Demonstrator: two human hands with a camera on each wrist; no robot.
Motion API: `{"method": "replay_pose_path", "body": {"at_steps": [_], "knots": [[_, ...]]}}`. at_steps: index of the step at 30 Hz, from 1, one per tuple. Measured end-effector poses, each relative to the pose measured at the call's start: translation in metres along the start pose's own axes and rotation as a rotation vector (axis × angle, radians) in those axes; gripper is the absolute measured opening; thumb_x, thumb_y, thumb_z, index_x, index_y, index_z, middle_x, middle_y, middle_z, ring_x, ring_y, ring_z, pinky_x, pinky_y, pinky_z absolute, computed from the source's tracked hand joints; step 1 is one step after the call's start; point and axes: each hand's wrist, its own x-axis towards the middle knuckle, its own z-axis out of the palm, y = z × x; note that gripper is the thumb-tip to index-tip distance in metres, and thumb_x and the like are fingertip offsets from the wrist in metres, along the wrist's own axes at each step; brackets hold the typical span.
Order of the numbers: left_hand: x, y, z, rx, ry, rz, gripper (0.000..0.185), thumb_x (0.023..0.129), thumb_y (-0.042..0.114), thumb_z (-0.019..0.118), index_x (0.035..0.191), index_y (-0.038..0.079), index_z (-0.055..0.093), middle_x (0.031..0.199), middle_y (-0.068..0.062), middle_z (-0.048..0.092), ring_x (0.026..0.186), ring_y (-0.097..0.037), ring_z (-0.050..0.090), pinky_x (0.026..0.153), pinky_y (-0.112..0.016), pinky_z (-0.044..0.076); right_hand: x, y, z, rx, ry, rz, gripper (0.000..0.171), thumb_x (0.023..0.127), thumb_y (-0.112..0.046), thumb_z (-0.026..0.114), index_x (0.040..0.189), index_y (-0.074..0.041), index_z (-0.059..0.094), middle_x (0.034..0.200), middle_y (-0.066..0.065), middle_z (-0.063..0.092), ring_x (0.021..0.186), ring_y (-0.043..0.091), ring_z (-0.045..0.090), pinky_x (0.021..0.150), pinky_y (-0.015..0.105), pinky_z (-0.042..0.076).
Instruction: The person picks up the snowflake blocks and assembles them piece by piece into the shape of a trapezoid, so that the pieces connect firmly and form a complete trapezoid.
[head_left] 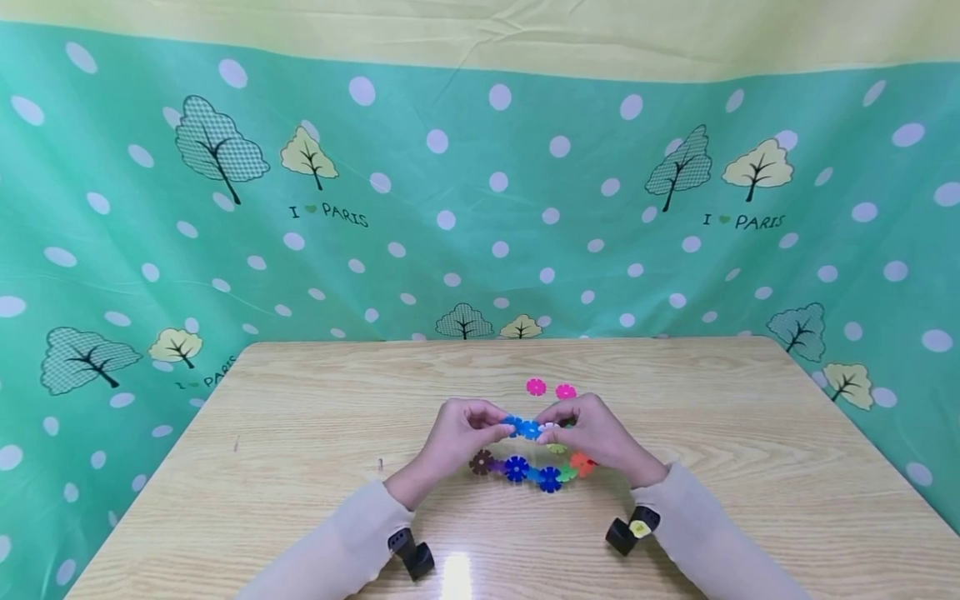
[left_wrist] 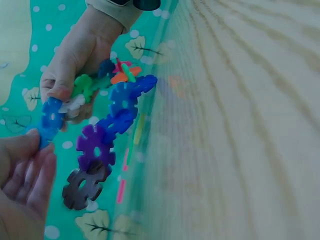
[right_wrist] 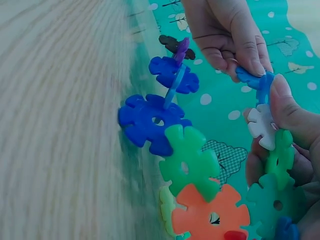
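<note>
A looped chain of plastic snowflake discs (head_left: 525,471) is held just above the wooden table (head_left: 315,417). My left hand (head_left: 495,421) pinches a blue disc (left_wrist: 50,120) at the chain's upper end. My right hand (head_left: 553,423) pinches the chain at the adjoining white disc (right_wrist: 260,125), thumb on top. The two hands meet at that joint. Below them hang a brown disc (head_left: 480,461), a purple disc (left_wrist: 95,145), dark blue discs (right_wrist: 150,120), a green disc (right_wrist: 190,162) and an orange disc (right_wrist: 210,212). The chain's lower side touches or nearly touches the tabletop.
Two loose pink discs (head_left: 536,386) (head_left: 566,391) lie on the table just beyond the hands. A green dotted cloth with trees (head_left: 480,208) hangs behind and around the table. Wrist cameras (head_left: 411,552) (head_left: 632,529) sit on both sleeves.
</note>
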Motion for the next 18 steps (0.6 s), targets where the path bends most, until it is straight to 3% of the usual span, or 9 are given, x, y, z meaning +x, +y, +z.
{"method": "replay_pose_path", "body": {"at_steps": [6,13,18], "knots": [[0.0002,-0.0029,0.0013,0.0,0.005,0.0,0.007,0.081,-0.001,0.07,0.086,-0.005,0.07,0.079,-0.015,0.069,0.068,-0.03,0.063,0.057,-0.027,0.053,0.0,-0.0012,0.0013,-0.008,0.003,-0.009,0.019,0.078,-0.019,0.077,0.09,-0.004,0.074,0.08,0.003,0.071,0.064,0.01,0.055,0.054,0.023,0.048],[0.0013,-0.0021,0.0,-0.035,0.0,-0.039,0.009,0.081,-0.001,0.07,0.089,-0.005,0.07,0.082,-0.016,0.07,0.076,-0.038,0.065,0.072,-0.05,0.054,0.0004,-0.0005,-0.0015,-0.018,-0.026,0.025,0.022,0.079,-0.023,0.077,0.093,-0.006,0.073,0.084,0.001,0.071,0.068,0.014,0.057,0.059,0.024,0.05],[0.001,0.0018,-0.0006,-0.069,0.001,-0.07,0.013,0.082,-0.002,0.068,0.094,-0.008,0.069,0.087,-0.02,0.07,0.085,-0.044,0.065,0.076,-0.043,0.056,0.0013,0.001,-0.0043,0.013,-0.075,0.035,0.028,0.081,-0.023,0.075,0.102,-0.005,0.072,0.095,0.006,0.071,0.078,0.016,0.062,0.066,0.025,0.053]]}}
